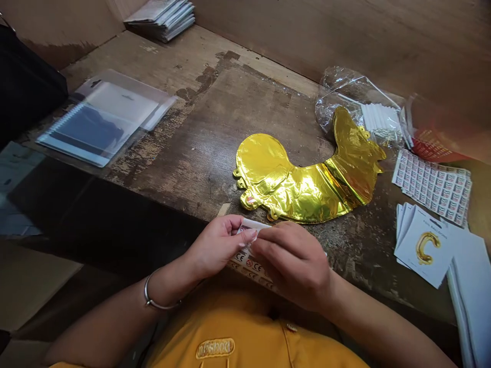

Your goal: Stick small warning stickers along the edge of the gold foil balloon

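Note:
In the head view my left hand (220,243) grips a white sticker sheet (249,265) printed with CE marks, thumb on top, low at the table's front edge. My right hand (293,255) is closed at the same sheet, its fingertips meeting the left thumb near the upper edge. Whether a single sticker is between those fingertips is hidden. Just beyond both hands a flat gold foil balloon (303,191) lies curved on the table, with small tabs along its edge.
Clear plastic sleeves (103,117) lie at left, and a paper stack (163,20) is at the back. On the right are a clear bag with white sticks (379,117), a red printed packet (433,145), more sticker sheets (433,184) and foil balloon cards (425,248).

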A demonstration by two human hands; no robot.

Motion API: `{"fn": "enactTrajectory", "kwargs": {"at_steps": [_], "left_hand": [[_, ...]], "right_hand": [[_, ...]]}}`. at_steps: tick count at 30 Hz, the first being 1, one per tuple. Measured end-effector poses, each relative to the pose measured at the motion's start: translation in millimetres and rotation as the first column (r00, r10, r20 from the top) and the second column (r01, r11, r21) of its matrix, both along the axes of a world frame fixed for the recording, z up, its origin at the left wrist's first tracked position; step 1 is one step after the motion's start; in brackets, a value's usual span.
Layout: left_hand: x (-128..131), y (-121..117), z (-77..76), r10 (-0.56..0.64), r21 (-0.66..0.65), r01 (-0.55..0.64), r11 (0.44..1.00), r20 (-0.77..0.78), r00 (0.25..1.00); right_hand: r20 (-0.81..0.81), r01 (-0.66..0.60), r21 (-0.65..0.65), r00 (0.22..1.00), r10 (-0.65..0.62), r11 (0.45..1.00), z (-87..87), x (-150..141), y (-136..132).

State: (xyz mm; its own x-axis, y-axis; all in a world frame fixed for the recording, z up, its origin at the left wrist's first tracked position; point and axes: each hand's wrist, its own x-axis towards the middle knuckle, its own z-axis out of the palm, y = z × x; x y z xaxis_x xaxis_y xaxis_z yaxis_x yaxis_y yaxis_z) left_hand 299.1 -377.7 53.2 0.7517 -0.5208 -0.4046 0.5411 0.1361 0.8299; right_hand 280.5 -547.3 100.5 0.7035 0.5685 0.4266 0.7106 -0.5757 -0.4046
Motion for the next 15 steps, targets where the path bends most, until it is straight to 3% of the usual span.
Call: {"fn": "enactTrajectory", "kwargs": {"at_steps": [2,4,5,7,9,10,12,15], "left_hand": [[-2,3,0.7,-0.049,0.042,0.048,0.998,0.011,0.999],[-4,8,3.7,-0.12,0.195,0.072,0.978,0.251,0.961],[-3,11,5.3,-0.168,0.287,0.039,0.957,0.44,0.882],[2,16,6.7,-0.281,0.413,-0.104,0.905,0.763,0.582],[12,20,4.2,-0.383,0.459,-0.236,0.856,0.871,0.307],[18,21,1.6,-0.433,0.485,-0.266,0.833,0.871,0.232],[28,21,-4.9,-0.511,0.54,-0.274,0.796,0.842,0.173],[35,21,-13.2,-0.549,0.575,-0.26,0.776,0.818,0.17]], "right_hand": [[-0.099,0.22,0.135,0.973,-0.208,0.966,8.7,5,-4],[-0.207,0.452,0.196,0.886,-0.414,0.87,13.8,19,-13],[-0.272,0.524,0.198,0.841,-0.467,0.828,13.6,27,-17],[-0.424,0.581,0.179,0.774,-0.471,0.794,7.7,45,-23],[-0.52,0.582,0.168,0.738,-0.43,0.796,-3.3,59,-25],[-0.542,0.581,0.167,0.729,-0.418,0.797,-9.4,65,-24],[-0.587,0.579,0.16,0.707,-0.395,0.799,-20.7,71,-20],[-0.704,0.568,0.114,0.625,-0.337,0.815,-32.3,75,-16]]}}
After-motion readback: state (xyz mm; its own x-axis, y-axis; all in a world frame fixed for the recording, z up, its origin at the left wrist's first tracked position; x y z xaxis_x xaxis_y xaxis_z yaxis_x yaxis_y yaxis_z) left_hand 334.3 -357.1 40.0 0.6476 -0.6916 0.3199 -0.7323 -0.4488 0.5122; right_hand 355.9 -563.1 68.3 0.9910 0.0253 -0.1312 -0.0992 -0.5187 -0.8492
